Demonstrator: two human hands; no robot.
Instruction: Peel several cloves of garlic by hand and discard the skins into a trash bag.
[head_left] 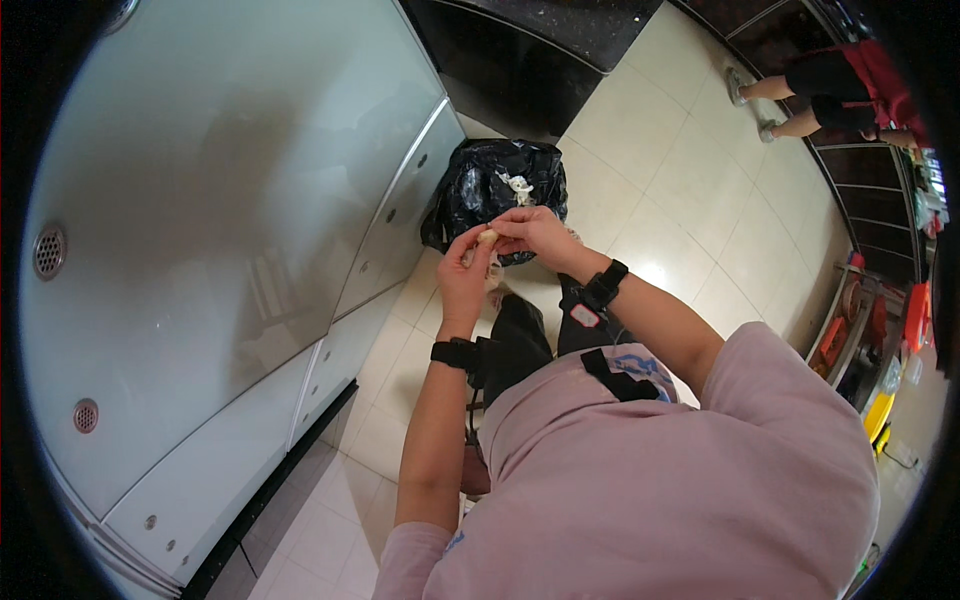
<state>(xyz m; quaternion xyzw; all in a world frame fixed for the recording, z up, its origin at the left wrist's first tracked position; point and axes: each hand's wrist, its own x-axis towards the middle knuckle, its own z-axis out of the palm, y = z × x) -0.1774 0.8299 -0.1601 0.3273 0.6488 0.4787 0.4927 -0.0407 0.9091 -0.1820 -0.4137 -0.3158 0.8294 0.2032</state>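
Note:
Both my hands meet over a bin lined with a black bag (478, 190). A small pale, yellowish piece of food (487, 237) sits between their fingertips. My left hand (463, 270) pinches it from below and my right hand (530, 230) grips it from above. Whitish scraps (518, 186) lie inside the bag. Each wrist wears a black band.
A long stainless counter (200, 250) with round drain holes and cabinet doors runs along my left. Cream floor tiles (680, 180) spread to the right. Another person's legs (775, 105) stand at the far top right. Coloured items fill a rack (870, 330) at the right edge.

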